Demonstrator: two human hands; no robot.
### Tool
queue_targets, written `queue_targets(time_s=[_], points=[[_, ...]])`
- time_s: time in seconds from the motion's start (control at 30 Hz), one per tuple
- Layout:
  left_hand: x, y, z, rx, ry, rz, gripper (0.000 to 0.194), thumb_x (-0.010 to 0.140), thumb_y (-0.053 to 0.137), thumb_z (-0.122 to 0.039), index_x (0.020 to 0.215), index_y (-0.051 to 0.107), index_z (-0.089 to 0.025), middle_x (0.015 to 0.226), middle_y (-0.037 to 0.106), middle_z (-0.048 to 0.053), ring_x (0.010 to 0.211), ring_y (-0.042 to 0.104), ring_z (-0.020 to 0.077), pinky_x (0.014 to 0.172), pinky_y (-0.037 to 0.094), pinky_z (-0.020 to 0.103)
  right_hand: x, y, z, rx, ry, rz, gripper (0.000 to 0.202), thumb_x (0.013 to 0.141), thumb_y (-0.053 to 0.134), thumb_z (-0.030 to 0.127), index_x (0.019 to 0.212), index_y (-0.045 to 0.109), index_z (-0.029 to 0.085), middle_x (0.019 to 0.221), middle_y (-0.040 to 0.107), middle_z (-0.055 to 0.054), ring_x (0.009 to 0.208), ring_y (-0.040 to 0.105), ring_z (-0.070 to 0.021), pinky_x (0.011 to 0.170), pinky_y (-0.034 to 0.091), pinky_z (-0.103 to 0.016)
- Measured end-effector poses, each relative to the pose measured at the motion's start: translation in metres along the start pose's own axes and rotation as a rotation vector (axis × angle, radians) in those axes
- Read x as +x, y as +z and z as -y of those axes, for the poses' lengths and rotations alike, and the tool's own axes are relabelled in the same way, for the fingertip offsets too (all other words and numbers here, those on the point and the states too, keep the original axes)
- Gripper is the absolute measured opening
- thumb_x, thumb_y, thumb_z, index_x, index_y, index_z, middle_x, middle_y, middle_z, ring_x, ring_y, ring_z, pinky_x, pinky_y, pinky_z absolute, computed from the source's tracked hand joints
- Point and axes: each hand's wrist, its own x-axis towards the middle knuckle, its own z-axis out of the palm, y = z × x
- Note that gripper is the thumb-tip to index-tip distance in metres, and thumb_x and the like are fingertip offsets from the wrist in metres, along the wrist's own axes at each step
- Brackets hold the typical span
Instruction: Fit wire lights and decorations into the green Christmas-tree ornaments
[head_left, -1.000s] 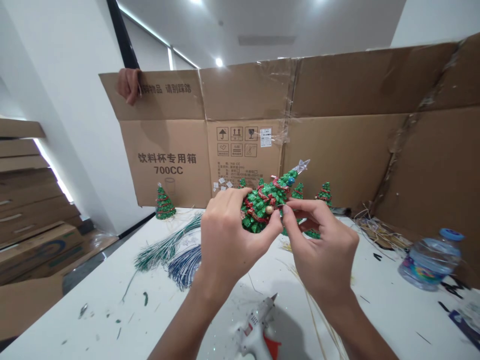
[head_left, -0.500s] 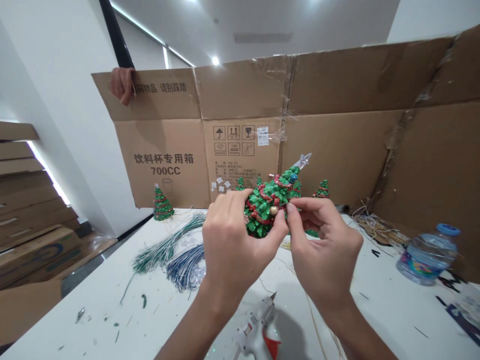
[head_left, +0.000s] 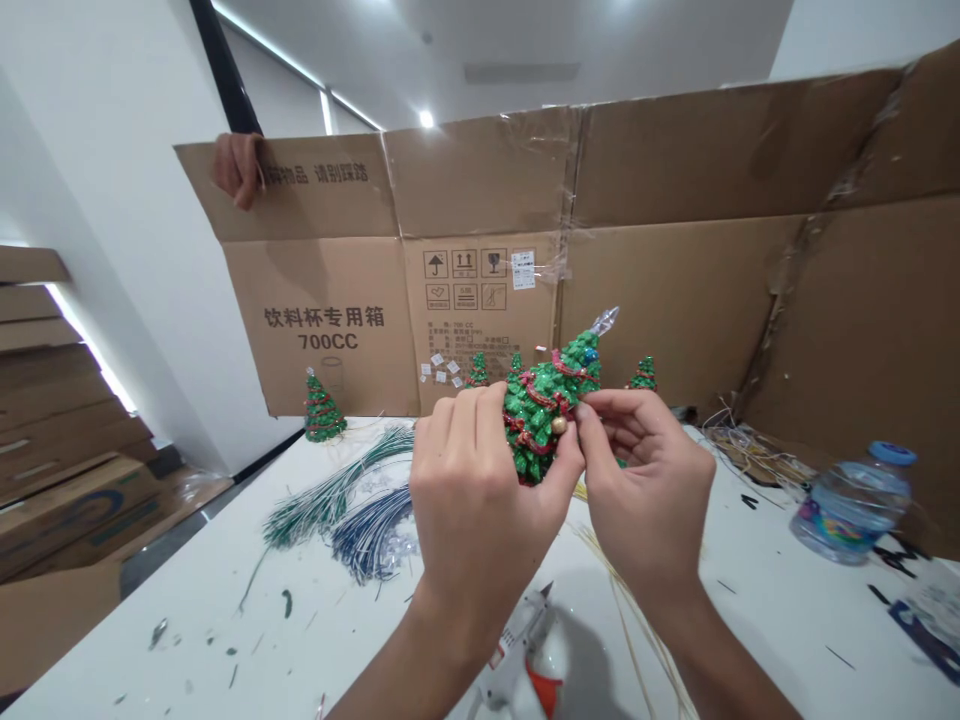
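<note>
The left hand grips a glittery green, red-garlanded, cone-shaped tree, tilted above the white worktop; the right hand pinches at its side, on what I can't tell from here

White table — on it, 2 wire bundles, a glue gun, a water bottle.
</note>
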Motion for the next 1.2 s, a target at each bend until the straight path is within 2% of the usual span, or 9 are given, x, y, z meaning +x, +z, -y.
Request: queue_targets(time_s=[0.17, 0.6, 0.77, 0.97, 1.2], points=[[0.001, 0.000, -0.001, 0.023, 0.005, 0.017, 0.030, 0.096, 0.067, -0.040, 0.109, 0.069, -0.012, 0.093, 0.075, 0.011, 0.087, 0.064, 0.0297, 0.078, 0.049, 0.044, 0.002, -0.002, -0.001, 0.051, 0.060, 0.022, 0.012, 0.091, 0.076, 0.031, 0.093, 0.073, 0.020, 0.082, 0.079, -0.004, 0.073, 0.077, -0.0189, 0.060, 0.061, -0.027], [0.001, -0.008, 0.001, 0.056, 0.044, -0.010, 0.033, 0.095, 0.068, -0.038, 0.109, 0.071, -0.008, 0.095, 0.075, 0.013, 0.089, 0.066, 0.0317, 0.079, 0.049, 0.046, -0.002, 0.002, 0.001, 0.052, 0.042, 0.001, 0.010, 0.092, 0.075, 0.029, 0.095, 0.073, 0.020, 0.085, 0.078, -0.004, 0.075, 0.076, -0.0180, 0.059, 0.059, -0.026], [0.002, -0.008, 0.000, 0.065, 0.054, -0.020, 0.030, 0.095, 0.068, -0.039, 0.108, 0.070, -0.012, 0.095, 0.074, 0.012, 0.091, 0.066, 0.0314, 0.080, 0.049, 0.045, -0.001, 0.003, -0.002, 0.085, 0.056, 0.022, 0.011, 0.093, 0.075, 0.030, 0.096, 0.073, 0.020, 0.084, 0.078, -0.005, 0.072, 0.076, -0.0186, 0.059, 0.061, -0.027], [0.009, -0.005, 0.012, -0.030, 0.015, 0.045, 0.024, 0.090, 0.071, -0.038, 0.101, 0.069, -0.017, 0.088, 0.071, 0.008, 0.085, 0.065, 0.0294, 0.076, 0.049, 0.045, 0.001, 0.002, -0.006, 0.111, 0.043, 0.064, 0.015, 0.093, 0.076, 0.033, 0.098, 0.073, 0.019, 0.081, 0.076, -0.004, 0.067, 0.074, -0.0182, 0.056, 0.060, -0.027], [0.014, -0.004, 0.024, -0.157, -0.077, 0.097, 0.027, 0.085, 0.076, -0.040, 0.101, 0.071, -0.019, 0.092, 0.074, 0.005, 0.087, 0.068, 0.0262, 0.077, 0.052, 0.042, 0.001, 0.004, 0.000, 0.063, 0.031, 0.101, 0.012, 0.092, 0.075, 0.032, 0.094, 0.072, 0.021, 0.079, 0.074, -0.001, 0.066, 0.069, -0.0154, 0.060, 0.060, -0.027]])
